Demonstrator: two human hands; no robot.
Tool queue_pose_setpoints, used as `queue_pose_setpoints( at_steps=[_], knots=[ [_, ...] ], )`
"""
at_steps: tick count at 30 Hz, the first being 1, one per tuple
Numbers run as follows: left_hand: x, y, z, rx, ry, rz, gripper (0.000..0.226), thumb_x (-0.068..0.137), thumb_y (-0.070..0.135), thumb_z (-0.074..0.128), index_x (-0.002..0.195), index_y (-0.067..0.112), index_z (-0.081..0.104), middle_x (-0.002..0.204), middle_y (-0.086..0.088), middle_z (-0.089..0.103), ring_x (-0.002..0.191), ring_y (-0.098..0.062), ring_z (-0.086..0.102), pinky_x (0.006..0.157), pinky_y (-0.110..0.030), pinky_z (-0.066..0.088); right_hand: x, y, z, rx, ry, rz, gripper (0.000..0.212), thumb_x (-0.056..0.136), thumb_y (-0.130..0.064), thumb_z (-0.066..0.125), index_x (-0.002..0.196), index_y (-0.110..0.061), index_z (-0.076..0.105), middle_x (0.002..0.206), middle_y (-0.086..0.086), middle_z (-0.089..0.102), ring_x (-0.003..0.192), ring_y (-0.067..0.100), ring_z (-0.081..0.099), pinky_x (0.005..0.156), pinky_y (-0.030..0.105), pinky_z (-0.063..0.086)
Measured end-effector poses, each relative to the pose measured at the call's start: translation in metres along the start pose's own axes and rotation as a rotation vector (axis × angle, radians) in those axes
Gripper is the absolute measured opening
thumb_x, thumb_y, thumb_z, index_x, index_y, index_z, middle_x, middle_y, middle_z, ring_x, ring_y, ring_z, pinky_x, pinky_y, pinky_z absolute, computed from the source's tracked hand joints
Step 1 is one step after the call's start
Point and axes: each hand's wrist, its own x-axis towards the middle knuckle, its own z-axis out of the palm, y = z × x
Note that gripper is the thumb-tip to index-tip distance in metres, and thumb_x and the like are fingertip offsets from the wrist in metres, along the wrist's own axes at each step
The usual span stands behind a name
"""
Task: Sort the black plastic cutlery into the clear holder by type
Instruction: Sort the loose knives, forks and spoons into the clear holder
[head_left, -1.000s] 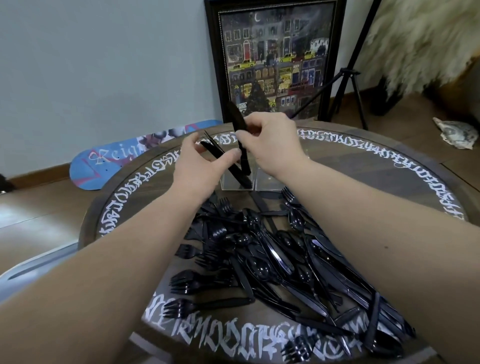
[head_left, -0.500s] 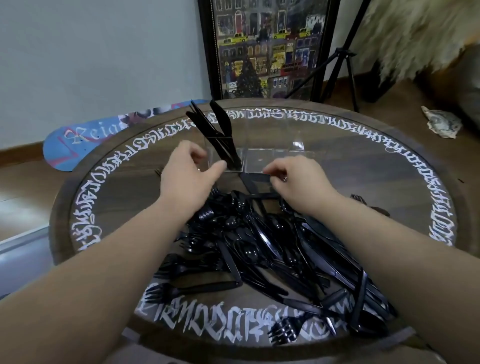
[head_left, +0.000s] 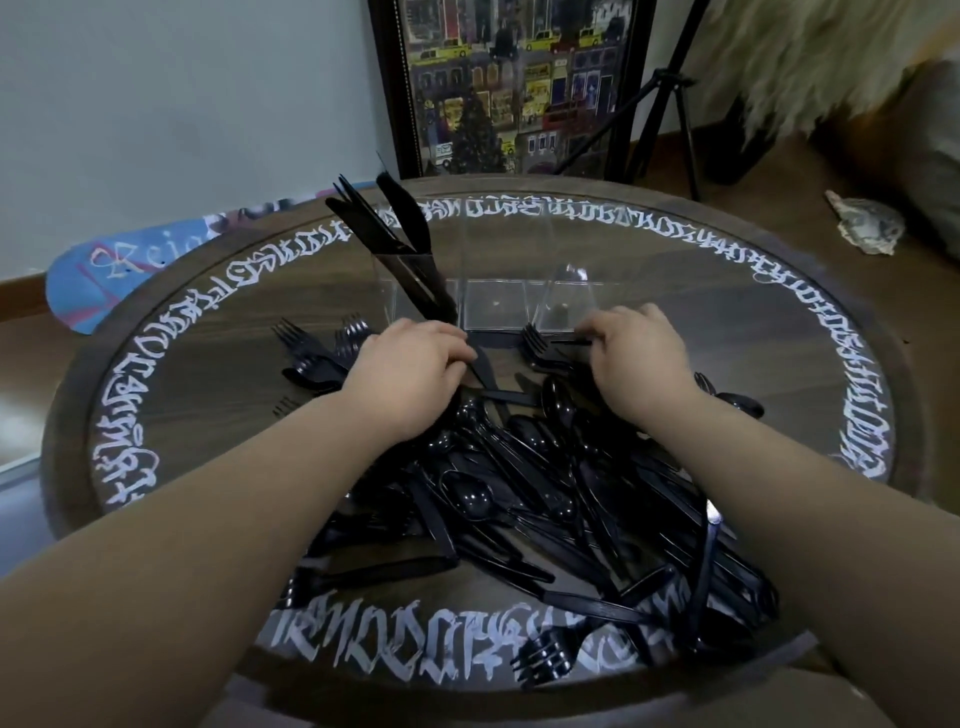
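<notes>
A clear holder (head_left: 496, 304) with three compartments stands at the middle of the round table. Several black knives (head_left: 402, 236) lean in its left compartment; the other two look empty. In front of it lies a big pile of black cutlery (head_left: 519, 499), mixed forks, spoons and knives. My left hand (head_left: 410, 376) is down on the pile's far left edge, fingers curled over a black knife (head_left: 485, 370). My right hand (head_left: 641, 361) is just right of it and pinches the handle of a black fork (head_left: 535, 340) lying before the holder.
The table (head_left: 857, 332) has a dark wood top under glass with a white lettered ring. A few forks (head_left: 311, 343) lie loose at the left. A framed picture (head_left: 511, 83), a tripod (head_left: 670, 98) and a skateboard deck (head_left: 119, 270) stand behind the table.
Both hands left the knives in the holder's left compartment and came down to the pile. The left hand now has a knife, the right a fork handle.
</notes>
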Motion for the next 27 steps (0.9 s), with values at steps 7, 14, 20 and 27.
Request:
queue_pose_setpoints(
  at_steps=[7, 14, 20, 27],
  knots=[
    [0.015, 0.005, -0.003, 0.045, -0.131, 0.075, 0.038, 0.095, 0.017, 0.053, 0.128, 0.032, 0.058, 0.137, 0.009, 0.053, 0.124, -0.019, 0.050, 0.104, -0.035, 0.040, -0.006, 0.012, 0.002, -0.096, -0.118, -0.121, 0.031, 0.095, -0.026, 0.050, 0.124, -0.026, 0.060, 0.118, 0.002, 0.059, 0.110, 0.027, 0.041, 0.090, 0.031, 0.036],
    [0.018, 0.006, -0.012, 0.110, -0.193, 0.054, 0.032, 0.087, 0.028, 0.066, 0.119, 0.031, 0.062, 0.119, -0.001, 0.051, 0.105, -0.023, 0.056, 0.092, -0.036, 0.046, -0.003, 0.010, -0.003, 0.030, -0.252, -0.069, 0.005, 0.087, -0.025, 0.061, 0.092, -0.025, 0.061, 0.094, -0.005, 0.066, 0.105, 0.024, 0.049, 0.093, 0.036, 0.043],
    [0.014, 0.002, -0.009, 0.114, -0.152, 0.055, 0.010, 0.087, 0.030, 0.065, 0.096, 0.026, 0.063, 0.116, 0.002, 0.050, 0.109, -0.021, 0.048, 0.089, -0.034, 0.043, -0.004, 0.006, -0.004, 0.087, -0.282, -0.039, 0.007, 0.086, -0.019, 0.061, 0.090, -0.023, 0.057, 0.091, -0.005, 0.059, 0.099, 0.022, 0.056, 0.082, 0.028, 0.043],
    [0.012, -0.001, -0.008, 0.115, -0.157, 0.052, 0.024, 0.088, 0.033, 0.064, 0.111, 0.027, 0.059, 0.116, 0.001, 0.053, 0.111, -0.022, 0.045, 0.095, -0.037, 0.041, -0.012, 0.014, -0.010, 0.143, -0.223, -0.031, 0.020, 0.089, -0.013, 0.056, 0.106, -0.018, 0.065, 0.085, -0.009, 0.053, 0.083, 0.011, 0.047, 0.072, 0.019, 0.031]
  ],
)
